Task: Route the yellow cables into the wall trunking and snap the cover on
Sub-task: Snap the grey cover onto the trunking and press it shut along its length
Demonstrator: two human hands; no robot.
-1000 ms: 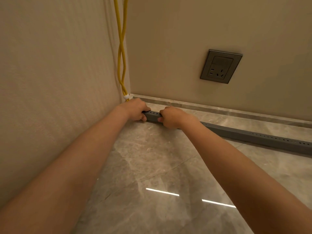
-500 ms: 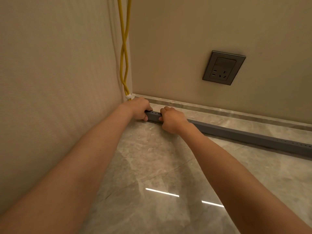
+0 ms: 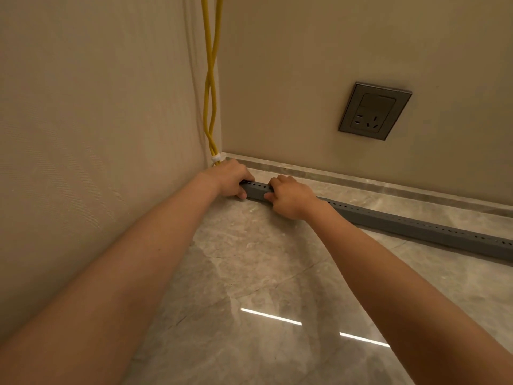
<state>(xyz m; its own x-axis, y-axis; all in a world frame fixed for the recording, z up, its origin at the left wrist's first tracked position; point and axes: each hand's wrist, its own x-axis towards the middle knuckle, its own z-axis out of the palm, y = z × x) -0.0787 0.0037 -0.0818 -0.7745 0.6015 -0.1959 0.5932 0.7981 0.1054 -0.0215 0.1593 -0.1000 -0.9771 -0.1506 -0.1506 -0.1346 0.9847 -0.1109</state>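
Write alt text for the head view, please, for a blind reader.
A left hand and right hand grip the corner end of grey perforated trunking lying on the stone floor. Two yellow cables, bound by a white tie, drop down the wall corner; a wall socket sits further right.

I see glossy marble-look floor (image 3: 277, 273), matt grey plastic trunking (image 3: 416, 229), brushed-metal-look socket plate (image 3: 374, 111), finely textured wall (image 3: 83, 134).
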